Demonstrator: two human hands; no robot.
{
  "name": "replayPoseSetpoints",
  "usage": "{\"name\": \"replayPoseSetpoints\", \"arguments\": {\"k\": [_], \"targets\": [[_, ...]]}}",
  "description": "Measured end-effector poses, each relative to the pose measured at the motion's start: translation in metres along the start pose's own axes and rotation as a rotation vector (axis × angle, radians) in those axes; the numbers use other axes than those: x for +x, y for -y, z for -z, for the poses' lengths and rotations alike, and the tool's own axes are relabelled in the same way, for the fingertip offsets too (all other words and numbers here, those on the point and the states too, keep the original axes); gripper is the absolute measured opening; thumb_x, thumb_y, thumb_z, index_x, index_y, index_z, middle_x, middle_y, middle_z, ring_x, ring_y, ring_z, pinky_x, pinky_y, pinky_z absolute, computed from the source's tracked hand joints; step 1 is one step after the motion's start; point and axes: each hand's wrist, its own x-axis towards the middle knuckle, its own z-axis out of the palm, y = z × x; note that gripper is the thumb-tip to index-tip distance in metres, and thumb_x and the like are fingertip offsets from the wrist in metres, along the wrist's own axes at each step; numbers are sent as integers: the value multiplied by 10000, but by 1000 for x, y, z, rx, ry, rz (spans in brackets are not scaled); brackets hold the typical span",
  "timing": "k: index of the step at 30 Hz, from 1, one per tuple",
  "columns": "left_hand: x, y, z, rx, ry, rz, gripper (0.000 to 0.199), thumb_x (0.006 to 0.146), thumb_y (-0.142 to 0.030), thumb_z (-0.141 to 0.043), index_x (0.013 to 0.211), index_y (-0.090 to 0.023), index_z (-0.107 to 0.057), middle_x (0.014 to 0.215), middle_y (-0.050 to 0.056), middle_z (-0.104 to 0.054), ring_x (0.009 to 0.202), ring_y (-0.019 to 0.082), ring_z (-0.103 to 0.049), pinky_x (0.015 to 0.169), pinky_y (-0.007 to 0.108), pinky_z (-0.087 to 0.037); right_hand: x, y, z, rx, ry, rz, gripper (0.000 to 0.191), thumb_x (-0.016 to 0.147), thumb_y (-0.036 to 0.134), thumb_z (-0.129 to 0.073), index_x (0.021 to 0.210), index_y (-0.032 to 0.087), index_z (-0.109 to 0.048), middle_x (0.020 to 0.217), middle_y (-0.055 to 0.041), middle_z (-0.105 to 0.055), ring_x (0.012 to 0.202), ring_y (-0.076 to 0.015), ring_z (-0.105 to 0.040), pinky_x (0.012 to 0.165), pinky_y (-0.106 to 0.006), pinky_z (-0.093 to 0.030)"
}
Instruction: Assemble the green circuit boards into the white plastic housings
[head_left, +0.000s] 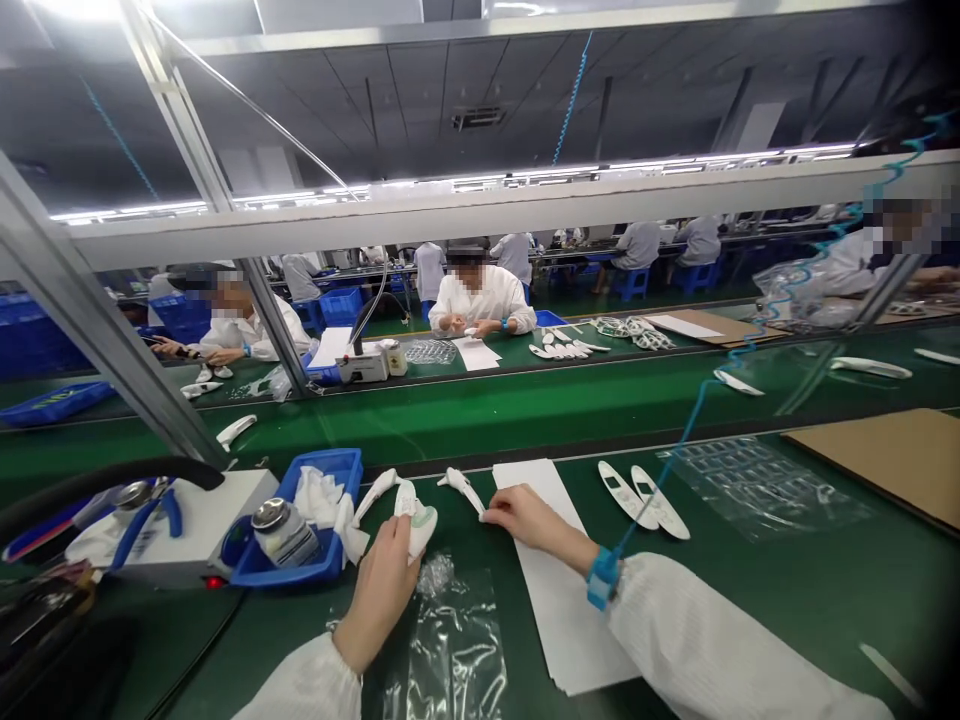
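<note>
My left hand (pixel 384 585) is closed around white plastic housing pieces (pixel 422 528), one of them showing a pale green oval. Just beyond those fingers, a curved white plastic handle piece (pixel 377 492) lies by the blue tray. My right hand (pixel 525 515) pinches the near end of a second white handle-shaped plastic piece (pixel 463 487), whose wider head points away to the left. A blue wrist strap (pixel 602 578) with a coiled cord is on my right wrist. White paper (pixel 559 610) lies under my right forearm, and two oval white shells (pixel 646 498) rest right of it.
At left, a blue tray (pixel 349 468) holds a jar (pixel 283 530) and tissues, beside a white box (pixel 180 560) with pliers (pixel 166 512). Clear plastic bags (pixel 454 650) and cardboard (pixel 892 455) lie about. A green conveyor (pixel 525 410) runs beyond; a co-worker (pixel 484 295) sits opposite.
</note>
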Motion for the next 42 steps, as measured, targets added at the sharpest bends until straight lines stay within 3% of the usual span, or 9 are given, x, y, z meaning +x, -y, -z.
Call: {"name": "replayPoseSetpoints", "arguments": {"k": [4, 9, 13, 17, 23, 27, 30, 35, 42], "targets": [[-27, -3, 9, -159, 3, 40, 287, 900, -388, -458, 1053, -150, -510, 917, 90, -605, 858, 254, -600, 683, 308, -457, -62, -13, 15, 161, 46, 41, 144, 849, 191, -548, 748, 147, -641, 797, -21, -654, 743, -133, -602, 685, -247, -471], [-72, -19, 28, -927, 137, 342, 542, 753, -623, -575, 1023, -158, -504, 733, 30, -613, 569, 162, -519, 475, 256, -421, -127, -14, -3, 228, 60, 47, 136, 785, 134, -550, 737, 172, -672, 807, -20, -608, 746, -136, -588, 668, -225, -452], [-111, -33, 21, -1429, 148, 503, 688, 719, -689, -587, 1097, -118, -521, 746, 51, -641, 572, 129, -521, 485, 233, -432, -140, -13, -19, 181, 14, 44, 148, 822, 153, -517, 739, 185, -636, 825, -22, -584, 807, -154, -571, 730, -267, -434], [-138, -41, 5, -1710, 124, 618, 722, 717, -701, -588, 1125, -109, -515, 775, 61, -662, 519, 120, -541, 463, 240, -461, -140, -9, -23, 92, -6, 56, 123, 821, 134, -487, 730, 189, -549, 814, -20, -579, 776, -164, -535, 721, -296, -420], [-162, -61, -14, -1815, 105, 675, 789, 649, -781, -568, 1063, -110, -550, 727, 57, -664, 372, 78, -486, 342, 188, -355, -148, -5, -37, -50, -98, 150, 206, 880, 142, -349, 759, 192, -508, 858, -93, -536, 748, -228, -436, 724, -402, -342], [-174, -76, -21, -1848, 117, 723, 743, 664, -762, -575, 987, -94, -597, 710, 48, -645, 369, 68, -481, 378, 204, -334, -154, -2, -32, 23, -105, 149, 227, 964, 212, -268, 791, 208, -414, 770, -39, -487, 672, -177, -422, 651, -324, -369], [-180, -85, -23, -1856, 112, 761, 745, 673, -754, -572, 1011, -91, -606, 697, 33, -627, 387, 80, -489, 401, 222, -334, -161, 21, -25, 160, -77, 148, 243, 1003, 294, -239, 816, 221, -376, 748, 1, -444, 656, -143, -418, 620, -269, -374], [-183, -92, -23, -1824, 131, 786, 781, 626, -773, -591, 993, -84, -619, 728, 45, -638, 394, 88, -494, 400, 232, -317, -171, 67, -33, 327, 114, 185, 252, 1010, 309, -224, 811, 228, -355, 823, -1, -444, 696, -139, -401, 647, -270, -338], [-181, -88, -28, -1809, 180, 809, 777, 647, -754, -588, 1018, -71, -598, 611, 37, -642, 367, 96, -494, 399, 218, -344, -169, 36, -36, 165, 59, 117, 217, 989, 260, -227, 807, 228, -340, 805, 5, -439, 678, -148, -382, 649, -255, -353]]}}
